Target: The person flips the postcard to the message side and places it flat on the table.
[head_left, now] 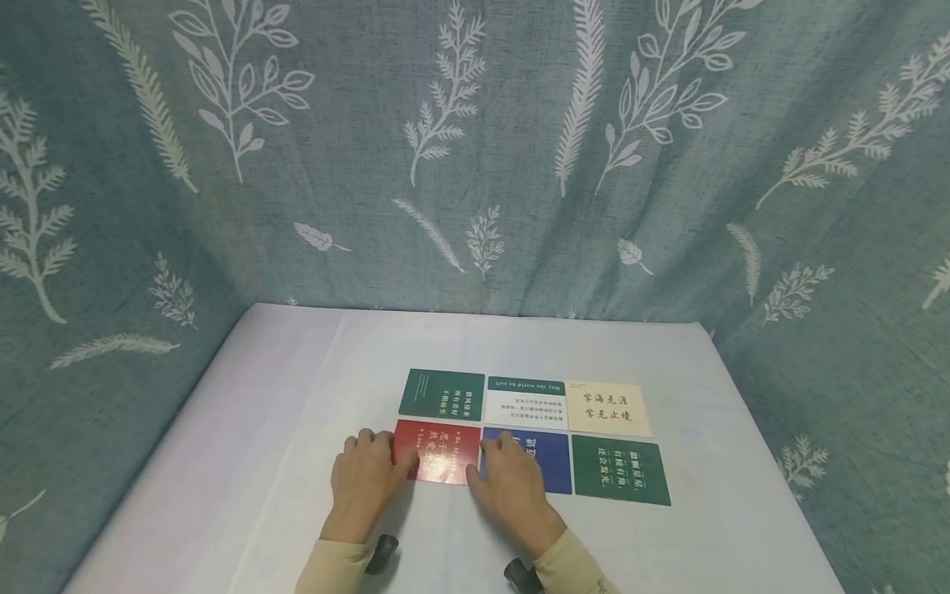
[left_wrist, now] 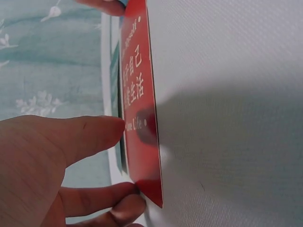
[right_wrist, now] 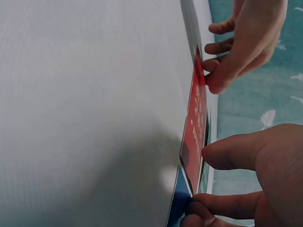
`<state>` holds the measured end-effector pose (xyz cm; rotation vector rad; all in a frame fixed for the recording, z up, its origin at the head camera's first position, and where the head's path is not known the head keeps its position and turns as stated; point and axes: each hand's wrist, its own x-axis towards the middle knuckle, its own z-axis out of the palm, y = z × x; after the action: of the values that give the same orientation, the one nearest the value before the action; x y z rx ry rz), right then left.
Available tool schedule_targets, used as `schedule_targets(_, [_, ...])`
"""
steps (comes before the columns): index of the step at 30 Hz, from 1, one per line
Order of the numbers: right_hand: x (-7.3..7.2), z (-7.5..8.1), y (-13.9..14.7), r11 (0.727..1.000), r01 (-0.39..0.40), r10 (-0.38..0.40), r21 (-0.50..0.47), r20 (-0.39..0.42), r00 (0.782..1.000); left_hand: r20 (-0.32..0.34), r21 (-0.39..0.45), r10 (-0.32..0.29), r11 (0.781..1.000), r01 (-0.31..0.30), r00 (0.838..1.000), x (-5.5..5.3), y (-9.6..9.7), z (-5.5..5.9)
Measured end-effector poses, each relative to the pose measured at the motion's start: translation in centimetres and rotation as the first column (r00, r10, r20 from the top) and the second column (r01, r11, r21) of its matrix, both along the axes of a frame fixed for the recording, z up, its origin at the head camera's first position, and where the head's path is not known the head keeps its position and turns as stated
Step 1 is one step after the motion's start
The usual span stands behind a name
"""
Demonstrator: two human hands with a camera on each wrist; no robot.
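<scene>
A red card point(head_left: 445, 454) with pale lettering lies on the white table, between both hands. My left hand point(head_left: 365, 478) is at its left end, thumb resting on the red face and other fingertips along the edge. At its right end my right hand point(head_left: 512, 487) touches the red card with the thumb, while its other fingertips rest on the neighbouring blue card point(head_left: 552, 466). Both hands have loosely bent fingers. That hand covers part of the blue card. Right of the blue card lies a dark green card point(head_left: 622, 470).
A back row holds another green card point(head_left: 430, 392), a white card with a teal band point(head_left: 523, 412) and a cream card point(head_left: 609, 408). The white table point(head_left: 312, 371) meets a teal leaf-patterned curtain point(head_left: 490, 165) at the back and sides.
</scene>
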<state>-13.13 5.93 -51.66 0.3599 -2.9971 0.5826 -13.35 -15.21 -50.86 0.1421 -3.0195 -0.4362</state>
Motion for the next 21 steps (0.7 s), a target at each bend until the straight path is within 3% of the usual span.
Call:
schedule_targets(8, [0.2, -0.3, -0.3, 1.000, 0.004, -0.004, 0.013, -0.013, 1.000, 0.014, 0.060, 0.015, 0.998, -0.016, 1.000, 0.0, -0.1, 0.1])
schedule_targets(16, [0.1, -0.2, -0.1, 0.998, 0.020, -0.018, -0.054, 0.031, 0.999, 0.075, 0.122, 0.070, 0.989, -0.079, 0.995, 0.0, -0.4, 0.5])
schedule_targets(21, [0.1, -0.2, 0.2, 0.992, 0.028, -0.029, -0.120, -0.007, 1.000, 0.063, 0.195, 0.108, 0.974, -0.119, 0.992, 0.2, -0.7, 1.1])
